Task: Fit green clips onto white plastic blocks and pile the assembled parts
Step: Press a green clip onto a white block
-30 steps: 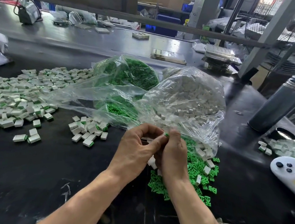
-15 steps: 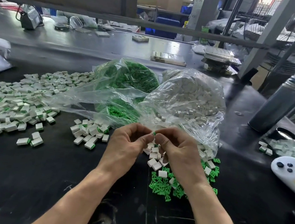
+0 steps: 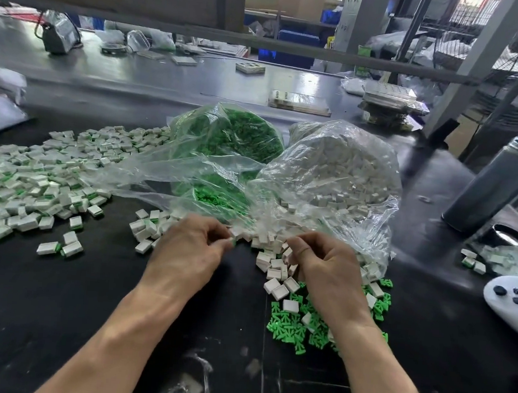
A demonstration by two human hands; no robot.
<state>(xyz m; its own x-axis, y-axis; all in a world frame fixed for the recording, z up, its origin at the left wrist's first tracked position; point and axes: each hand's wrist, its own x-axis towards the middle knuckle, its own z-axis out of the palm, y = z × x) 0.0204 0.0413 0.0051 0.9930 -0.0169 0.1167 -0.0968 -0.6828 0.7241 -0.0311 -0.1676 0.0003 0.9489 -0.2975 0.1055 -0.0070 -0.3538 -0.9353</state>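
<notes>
Kid: Hands first! What are they doing?

Worker: Nearest us, the left hand [image 3: 190, 250] has its fingers curled, and a bit of green peeks out at its fingertips. It looks like a finished part, but the grip hides most of it. The right hand [image 3: 323, 263] has curled fingers too, digging into the loose white blocks [image 3: 277, 266]. I cannot tell if it has pinched one.

Kid: Where does the finished one go?

Worker: My guess is the big pile of finished parts [image 3: 35, 185], out at nine to ten o'clock from the left hand. That hand is much nearer to it. A small heap [image 3: 146, 227] lies just beside it as well.

Kid: And the green clips?

Worker: Loose green clips [image 3: 300, 326] lie at five o'clock, under the right wrist, so some are hidden.

Kid: What's farther back on the table [image 3: 56, 320]?

Worker: At twelve o'clock, a clear bag of green clips [image 3: 228, 138]. At one o'clock, a clear bag of white blocks [image 3: 340, 168]. The crinkly plastic blurs what is inside.
</notes>
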